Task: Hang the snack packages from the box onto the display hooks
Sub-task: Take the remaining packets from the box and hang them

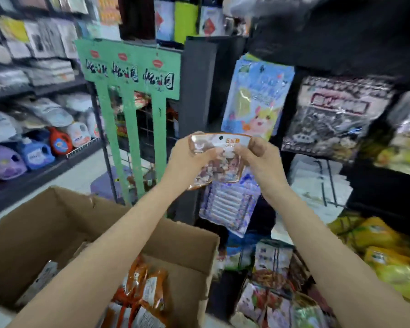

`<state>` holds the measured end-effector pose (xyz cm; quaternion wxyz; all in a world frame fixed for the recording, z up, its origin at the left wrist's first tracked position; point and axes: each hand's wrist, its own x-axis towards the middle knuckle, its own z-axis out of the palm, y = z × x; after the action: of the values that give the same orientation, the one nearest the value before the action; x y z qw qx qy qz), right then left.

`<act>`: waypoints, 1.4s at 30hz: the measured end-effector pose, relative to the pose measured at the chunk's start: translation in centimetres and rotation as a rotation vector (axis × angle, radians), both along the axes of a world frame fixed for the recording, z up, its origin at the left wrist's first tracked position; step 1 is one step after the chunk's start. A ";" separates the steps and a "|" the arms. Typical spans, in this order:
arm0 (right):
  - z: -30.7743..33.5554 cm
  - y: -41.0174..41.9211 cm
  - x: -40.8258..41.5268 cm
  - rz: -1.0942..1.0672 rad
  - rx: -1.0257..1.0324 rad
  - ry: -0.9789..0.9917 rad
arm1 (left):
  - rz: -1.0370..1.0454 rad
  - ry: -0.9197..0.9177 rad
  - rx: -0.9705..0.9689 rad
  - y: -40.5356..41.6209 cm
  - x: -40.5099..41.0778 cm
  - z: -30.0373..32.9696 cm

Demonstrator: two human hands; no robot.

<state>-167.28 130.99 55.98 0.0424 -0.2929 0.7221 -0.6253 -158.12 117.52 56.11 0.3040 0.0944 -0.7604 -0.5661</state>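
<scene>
I have both hands, left (187, 157) and right (258, 157), pinching one packet (219, 159) high beyond the box (57, 223), and no hook shows clearly, so its small hole could miss and tear.

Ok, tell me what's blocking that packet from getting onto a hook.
Nothing visible blocks it. Both hands, left hand and right hand, grip the snack package in open air before the hanging blue bag. No free hook can be made out; the frame is blurred.
</scene>
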 end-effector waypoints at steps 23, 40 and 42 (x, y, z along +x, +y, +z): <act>7.6 46.0 -15.4 -0.486 -0.240 0.162 | -0.283 0.082 0.092 46.4 -23.2 7.8; 8.3 50.7 -21.2 -0.519 -0.167 0.212 | -0.164 0.119 -0.133 50.9 -27.1 8.7; 8.2 50.8 -21.8 -0.557 -0.105 0.296 | -0.134 0.113 -0.190 51.0 -27.9 8.8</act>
<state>-189.09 181.83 64.22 -0.2509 -0.1735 0.7398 -0.5998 -186.05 168.51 64.89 0.3155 -0.0183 -0.7969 -0.5149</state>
